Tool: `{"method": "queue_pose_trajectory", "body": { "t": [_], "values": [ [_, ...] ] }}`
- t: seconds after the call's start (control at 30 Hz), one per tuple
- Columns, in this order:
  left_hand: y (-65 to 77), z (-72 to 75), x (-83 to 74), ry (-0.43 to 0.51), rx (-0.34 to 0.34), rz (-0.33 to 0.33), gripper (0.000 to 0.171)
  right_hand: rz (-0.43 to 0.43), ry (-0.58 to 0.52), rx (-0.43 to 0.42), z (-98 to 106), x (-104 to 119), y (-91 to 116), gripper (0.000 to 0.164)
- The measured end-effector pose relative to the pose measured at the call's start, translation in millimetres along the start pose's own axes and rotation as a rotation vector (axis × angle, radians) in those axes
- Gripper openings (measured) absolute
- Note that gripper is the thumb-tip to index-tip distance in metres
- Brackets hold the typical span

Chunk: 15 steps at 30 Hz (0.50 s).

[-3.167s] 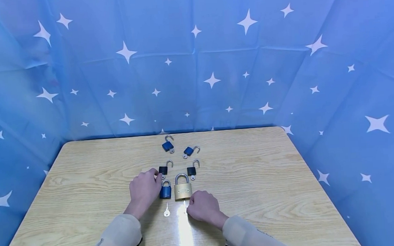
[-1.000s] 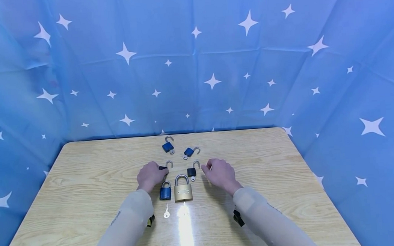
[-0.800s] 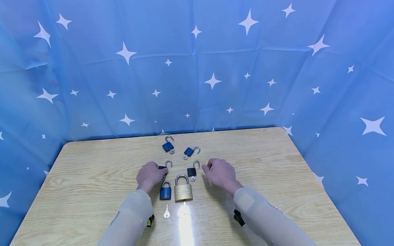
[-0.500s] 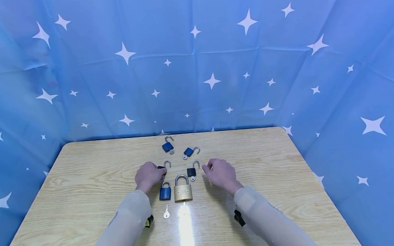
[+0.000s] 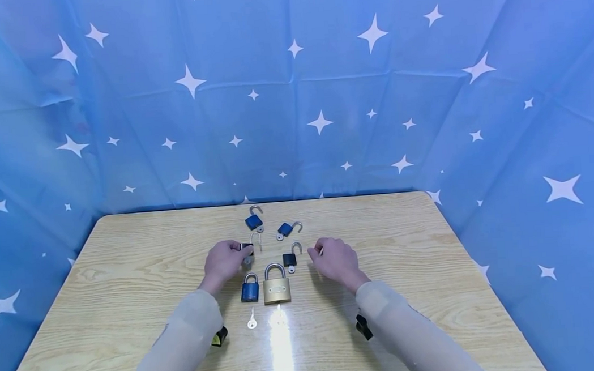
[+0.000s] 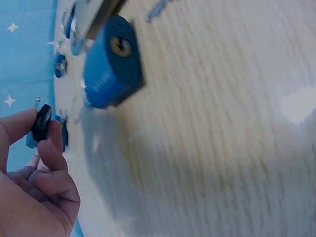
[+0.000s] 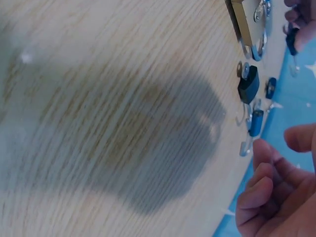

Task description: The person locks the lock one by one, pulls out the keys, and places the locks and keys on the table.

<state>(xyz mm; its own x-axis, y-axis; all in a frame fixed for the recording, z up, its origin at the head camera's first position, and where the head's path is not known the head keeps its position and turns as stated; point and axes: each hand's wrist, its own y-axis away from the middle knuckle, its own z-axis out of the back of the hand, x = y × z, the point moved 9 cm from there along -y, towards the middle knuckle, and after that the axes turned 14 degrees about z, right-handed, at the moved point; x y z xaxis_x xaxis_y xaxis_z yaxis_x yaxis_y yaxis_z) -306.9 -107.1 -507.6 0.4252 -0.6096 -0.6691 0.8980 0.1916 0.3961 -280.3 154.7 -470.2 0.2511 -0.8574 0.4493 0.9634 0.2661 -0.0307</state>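
My left hand [image 5: 222, 261] pinches a small black padlock [image 5: 247, 248] between thumb and fingers, its shackle open and a key hanging from its bottom. In the left wrist view this black padlock [image 6: 41, 123] is raised off the table. Loosely curled, my right hand [image 5: 336, 258] holds nothing, just right of a second black padlock [image 5: 289, 260] that lies with its shackle open and a key in it. Nearer stand a large brass padlock [image 5: 277, 291] and a blue padlock [image 5: 249, 292], both with shackles closed.
Two small blue padlocks with open shackles and keys lie farther back, one at left [image 5: 253, 222] and one at right [image 5: 285, 229]. A loose key [image 5: 251, 323] lies before the closed blue padlock. A starred blue curtain [image 5: 293, 123] hangs behind the wooden table [image 5: 407, 230].
My left hand has taken hold of the black padlock and lifted it. My right hand has moved from beside the brass padlock, back and right, to beside the other black padlock.
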Motion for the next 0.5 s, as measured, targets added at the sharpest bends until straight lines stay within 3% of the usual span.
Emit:
{"method": "queue_pose_trajectory", "body": {
  "t": [0.23, 0.5],
  "values": [
    [16.4, -1.8, -12.4, 0.142, 0.075, -0.049, 0.046, 0.057, -0.052, 0.037, 1.3, 2.6, -2.4, 0.018],
    [42.1, -17.1, -24.8, 0.251, 0.184, -0.118, 0.040, 0.191, -0.088, 0.002, 11.2, 10.6, -9.0, 0.016]
  ]
}}
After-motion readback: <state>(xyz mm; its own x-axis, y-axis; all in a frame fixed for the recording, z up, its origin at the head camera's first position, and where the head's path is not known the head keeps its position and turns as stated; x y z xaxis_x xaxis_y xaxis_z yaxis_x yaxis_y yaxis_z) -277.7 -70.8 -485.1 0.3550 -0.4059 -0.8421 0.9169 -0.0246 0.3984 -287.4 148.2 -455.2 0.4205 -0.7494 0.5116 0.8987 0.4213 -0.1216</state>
